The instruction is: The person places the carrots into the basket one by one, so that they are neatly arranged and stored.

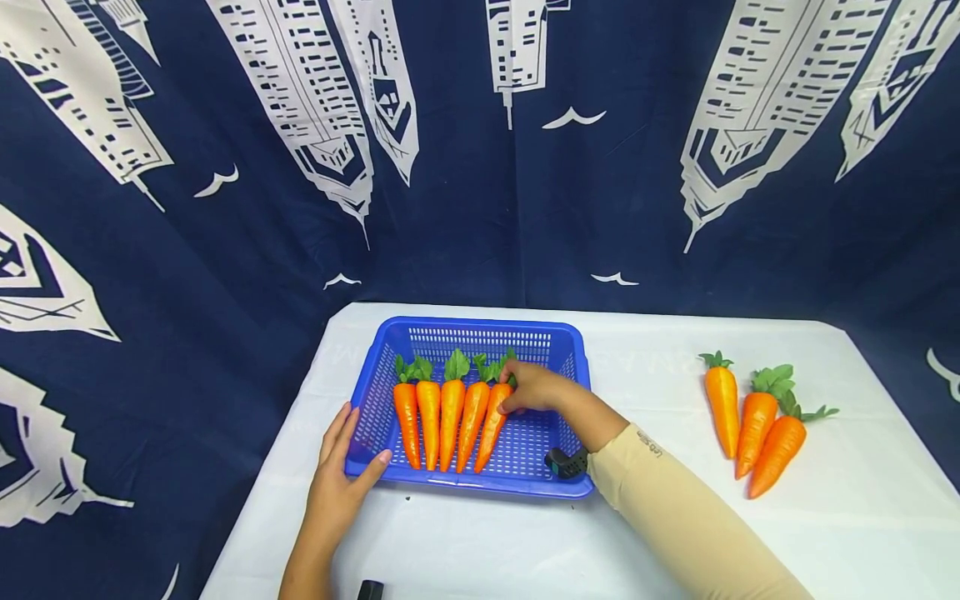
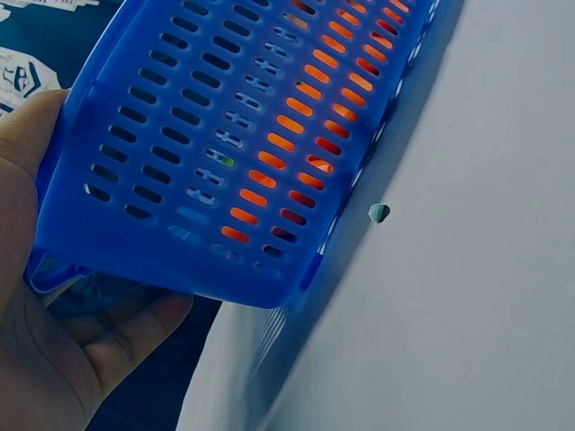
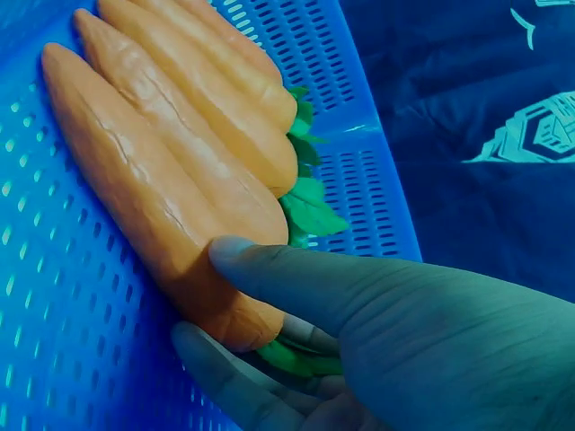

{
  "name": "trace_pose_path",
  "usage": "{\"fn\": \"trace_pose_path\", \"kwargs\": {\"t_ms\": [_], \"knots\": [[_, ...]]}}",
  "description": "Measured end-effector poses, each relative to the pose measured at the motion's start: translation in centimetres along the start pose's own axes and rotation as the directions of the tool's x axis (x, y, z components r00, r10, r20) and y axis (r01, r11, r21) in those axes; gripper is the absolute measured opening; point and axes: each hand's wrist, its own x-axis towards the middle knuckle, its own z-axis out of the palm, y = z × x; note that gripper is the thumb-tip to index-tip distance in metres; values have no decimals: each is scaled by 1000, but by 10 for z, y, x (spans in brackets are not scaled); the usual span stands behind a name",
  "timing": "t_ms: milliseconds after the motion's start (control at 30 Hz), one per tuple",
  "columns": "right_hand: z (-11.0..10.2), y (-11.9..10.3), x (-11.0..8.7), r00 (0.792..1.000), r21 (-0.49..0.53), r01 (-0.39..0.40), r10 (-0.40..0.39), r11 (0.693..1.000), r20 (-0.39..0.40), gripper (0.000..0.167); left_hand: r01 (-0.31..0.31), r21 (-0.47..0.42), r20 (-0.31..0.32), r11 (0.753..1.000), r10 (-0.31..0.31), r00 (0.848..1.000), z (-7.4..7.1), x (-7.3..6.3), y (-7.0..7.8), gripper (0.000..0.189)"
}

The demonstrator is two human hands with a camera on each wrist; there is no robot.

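Note:
A blue plastic basket (image 1: 471, 487) holds a row of several orange carrots with green leaves, lying side by side with tips toward the near rim. My right hand (image 1: 536, 387) is inside the basket and pinches the rightmost carrot (image 1: 491, 429) near its leafy end. In the right wrist view the thumb (image 3: 278, 269) lies on top of this carrot (image 3: 162, 206), fingers beneath its thick end. At the basket's near left corner, my left hand (image 1: 335, 487) holds the rim, thumb over the front edge and fingers along the left outer side.
Three more carrots (image 1: 756, 429) lie on the white table (image 1: 645, 375), right of the basket. A dark blue cloth (image 1: 465, 242) with white buildings hangs behind. A black strap device (image 1: 566, 463) sits at the right wrist. A small black object (image 1: 371, 590) shows at the bottom edge.

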Motion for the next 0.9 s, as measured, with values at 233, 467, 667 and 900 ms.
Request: {"fn": "trace_pose_path", "kwargs": {"t_ms": [233, 467, 667, 900], "knots": [[0, -1, 1, 1000, -48, 18, -19, 999, -2, 41, 15, 0, 6, 1000, -15, 1000, -1, -1, 1, 82], [-1, 0, 2, 997, -82, 22, -28, 996, -67, 42, 14, 2, 12, 1000, -14, 1000, -1, 0, 1, 82], [-2, 2, 1, 989, -77, 4, -16, 997, -149, 40, 14, 10, 6, 1000, -14, 1000, 0, 0, 2, 82], [-5, 5, 3, 960, 1, 53, -51, 999, -276, 39, 22, 15, 11, 1000, -23, 1000, -1, 0, 3, 82]]}}
